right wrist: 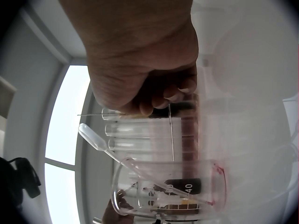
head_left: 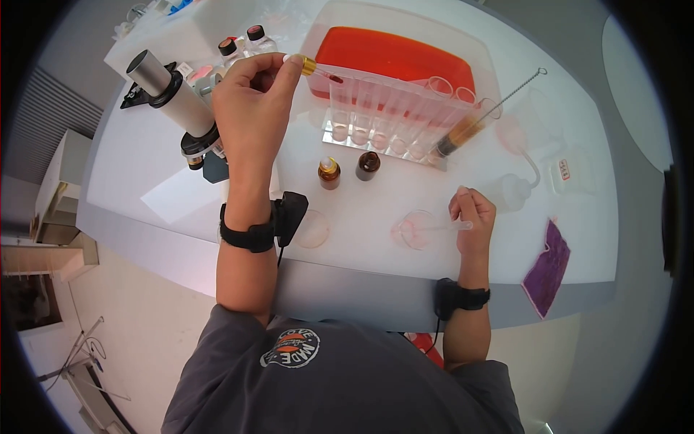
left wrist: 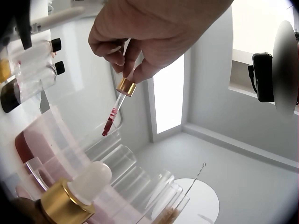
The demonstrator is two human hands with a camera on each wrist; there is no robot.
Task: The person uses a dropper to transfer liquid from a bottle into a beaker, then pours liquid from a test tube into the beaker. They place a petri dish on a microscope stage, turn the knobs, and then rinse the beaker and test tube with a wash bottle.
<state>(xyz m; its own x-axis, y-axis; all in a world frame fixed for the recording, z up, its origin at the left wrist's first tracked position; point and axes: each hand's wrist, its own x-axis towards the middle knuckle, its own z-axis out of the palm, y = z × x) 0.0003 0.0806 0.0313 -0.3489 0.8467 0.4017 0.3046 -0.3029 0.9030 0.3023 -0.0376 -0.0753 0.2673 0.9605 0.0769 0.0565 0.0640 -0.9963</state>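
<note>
My left hand (head_left: 254, 98) is raised over the left end of a row of clear test tubes (head_left: 363, 108) in a rack (head_left: 397, 150). Its thumb and fingers pinch the top of a gold-collared glass dropper (left wrist: 126, 87). Dark red liquid fills the dropper's lower part, and its tip points down at the tube mouths. My right hand (head_left: 473, 213) rests near the table's front with fingers loosely curled, holding nothing. Beside it, a plastic pipette (right wrist: 93, 137) leans in a clear beaker (right wrist: 215, 175) with red traces at its base.
Two brown bottles, one with a dropper cap (head_left: 329, 173) and one uncapped (head_left: 368, 166), stand before the rack. Behind is a tub of red liquid (head_left: 394, 54). A microscope (head_left: 181, 108) is left; a wire brush (head_left: 524, 88), wash bottle (head_left: 515, 192) and purple cloth (head_left: 547, 267) are right.
</note>
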